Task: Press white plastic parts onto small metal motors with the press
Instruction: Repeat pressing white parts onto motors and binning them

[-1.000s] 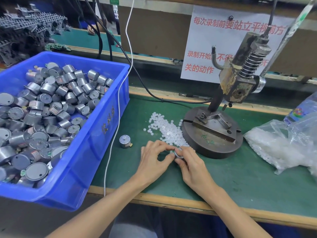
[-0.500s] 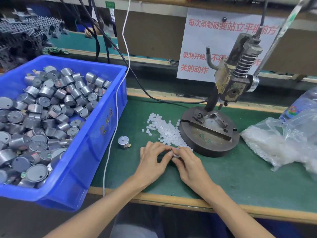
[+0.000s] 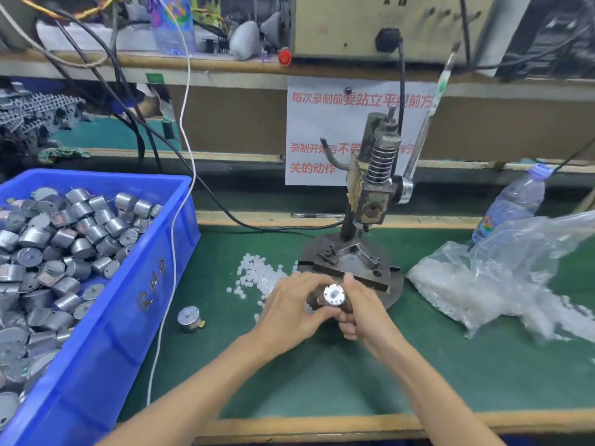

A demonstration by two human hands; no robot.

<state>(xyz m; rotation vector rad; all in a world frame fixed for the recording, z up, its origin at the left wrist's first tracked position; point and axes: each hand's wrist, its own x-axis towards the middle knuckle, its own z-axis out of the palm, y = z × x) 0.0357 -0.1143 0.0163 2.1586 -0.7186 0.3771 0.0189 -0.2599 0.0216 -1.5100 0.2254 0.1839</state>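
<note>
Green matting covers the bench (image 3: 322, 381), with a cluttered shelf and a paper notice (image 3: 318, 130) in red characters behind it. Just in front of the round base (image 3: 380, 272) of the press (image 3: 373, 188), a small metal motor (image 3: 334, 295) is held up off the mat between both hands, its round end face turned toward the camera. Whether a white part sits on it cannot be told. The left hand (image 3: 289, 312) curls its fingers (image 3: 302, 280) round the motor's left side, and the right hand (image 3: 360, 312) grips it from the right, thumb raised beside it. White plastic parts (image 3: 254, 276) lie scattered on the mat just behind the left hand. The press stands upright beyond, spring and lever above its base. A loose motor (image 3: 189, 318) lies alone to the left, near a blue bin (image 3: 128, 317) heaped with motors. To the right are a clear plastic bag (image 3: 483, 278) of white parts and a water bottle (image 3: 515, 201).
</note>
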